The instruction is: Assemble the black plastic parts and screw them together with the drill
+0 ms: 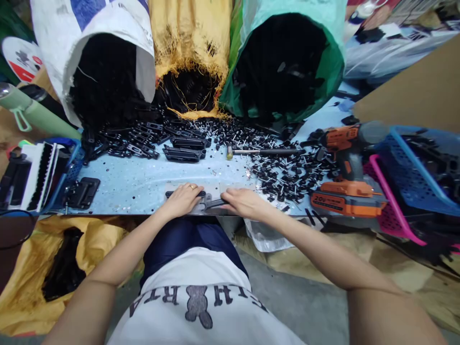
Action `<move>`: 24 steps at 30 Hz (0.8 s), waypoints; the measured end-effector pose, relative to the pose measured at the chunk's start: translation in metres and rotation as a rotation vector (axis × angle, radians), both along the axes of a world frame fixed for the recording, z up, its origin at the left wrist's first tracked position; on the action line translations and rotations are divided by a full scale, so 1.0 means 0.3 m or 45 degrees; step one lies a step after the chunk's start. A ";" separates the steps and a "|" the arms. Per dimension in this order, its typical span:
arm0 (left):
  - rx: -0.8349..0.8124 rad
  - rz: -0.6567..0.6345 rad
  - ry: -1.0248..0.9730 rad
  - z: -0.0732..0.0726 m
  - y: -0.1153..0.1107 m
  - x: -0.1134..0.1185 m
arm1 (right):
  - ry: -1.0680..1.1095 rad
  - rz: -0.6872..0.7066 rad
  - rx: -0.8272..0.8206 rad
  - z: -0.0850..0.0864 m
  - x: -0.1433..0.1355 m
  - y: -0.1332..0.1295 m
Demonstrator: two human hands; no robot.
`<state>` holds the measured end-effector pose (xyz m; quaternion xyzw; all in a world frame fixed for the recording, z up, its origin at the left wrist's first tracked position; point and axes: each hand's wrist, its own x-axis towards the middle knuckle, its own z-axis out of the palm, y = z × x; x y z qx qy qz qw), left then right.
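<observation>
Left hand (182, 199): lies palm-down at the near edge of the pale blue tabletop (136, 184), fingers curled over the left end of a flat black plastic hinged bracket (201, 201); its grip presses and pins the part rather than closing round it.
Right hand (242, 201): fingers pinched on the bracket's right end, grasping it against the tabletop.
Bracket: sits between both hands, just at the tabletop's front edge, on what looks like a grey metal plate (partly hidden by the fingers).
Handling, as I judge it: light, stiff moulded plastic, smooth enough to slide on the sheet; best taken by its two long ends, clear of the hinge in the middle.
Nearby parts: a scatter of small black plastic pegs (283, 179) to the right; stacked black brackets (185, 153) further back.
Tools: a hammer with a steel shaft (262, 151) well behind the hands; an orange and grey cordless drill (345, 167) at right.
Sacks: a white (104, 48), a yellow (190, 52) and a green woven sack (287, 62) spill black parts at the rear.
</observation>
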<state>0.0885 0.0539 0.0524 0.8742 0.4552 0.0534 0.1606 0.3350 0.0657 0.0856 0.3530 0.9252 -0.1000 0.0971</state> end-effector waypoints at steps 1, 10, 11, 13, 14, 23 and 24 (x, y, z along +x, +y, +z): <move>-0.026 -0.018 -0.015 0.004 0.005 0.005 | -0.010 0.038 0.010 -0.018 -0.015 -0.032; 0.039 0.026 -0.060 0.013 -0.019 0.017 | -0.104 -0.119 0.079 -0.020 -0.078 -0.080; 0.055 0.031 -0.075 0.008 -0.021 0.013 | -0.099 -0.132 0.081 -0.010 -0.082 -0.087; 0.085 0.023 -0.099 -0.003 -0.022 0.005 | -0.084 -0.157 0.099 0.010 -0.092 -0.099; 0.103 0.015 -0.113 -0.009 -0.022 0.000 | -0.076 -0.169 0.113 0.019 -0.097 -0.103; 0.108 0.021 -0.128 -0.005 -0.017 0.020 | 0.060 -0.053 0.168 0.011 -0.058 -0.027; 0.086 -0.016 -0.102 0.008 0.003 0.043 | 0.091 -0.034 0.163 -0.010 -0.034 -0.013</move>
